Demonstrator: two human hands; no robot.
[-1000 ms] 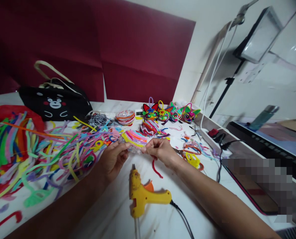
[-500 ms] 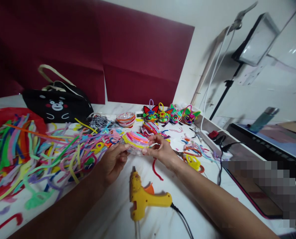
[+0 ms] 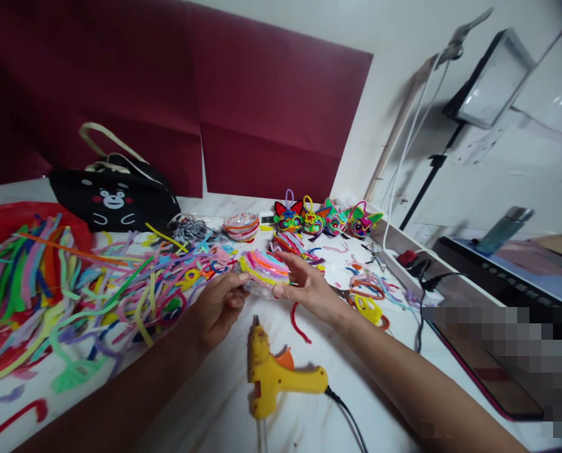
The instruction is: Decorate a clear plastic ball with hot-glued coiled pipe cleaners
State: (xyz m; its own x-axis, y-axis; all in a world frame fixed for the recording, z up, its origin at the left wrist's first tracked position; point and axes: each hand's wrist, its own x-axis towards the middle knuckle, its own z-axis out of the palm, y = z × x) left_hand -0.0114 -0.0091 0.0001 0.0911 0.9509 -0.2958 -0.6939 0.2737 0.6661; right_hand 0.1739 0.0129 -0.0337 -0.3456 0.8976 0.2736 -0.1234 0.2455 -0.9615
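Note:
Between my two hands, above the table, is a clear plastic bowl (image 3: pixel 265 269) banded with pink, orange and yellow pipe cleaners. My left hand (image 3: pixel 221 308) pinches its left rim between thumb and fingers. On the other side my right hand (image 3: pixel 306 286) grips it, thumb at the near edge and fingers curved around the far right side. Below the hands a yellow hot glue gun (image 3: pixel 274 377) lies on the white table, its nozzle pointing away from me. A short red pipe cleaner (image 3: pixel 299 324) lies just right of the nozzle.
Loose pipe cleaners (image 3: pixel 120 296) cover the left side, beside a black bag (image 3: pixel 115 201). Behind stand another banded bowl (image 3: pixel 241 226) and several colourful cat-eared ornaments (image 3: pixel 289 217). Scissors with yellow handles (image 3: pixel 368 308) lie to the right, near a power strip (image 3: pixel 410 270) and a tablet (image 3: pixel 493 371).
The banded bowl has shifted slightly right and tilted a little. My right hand's fingers have opened wider around its side; my left hand keeps its pinch.

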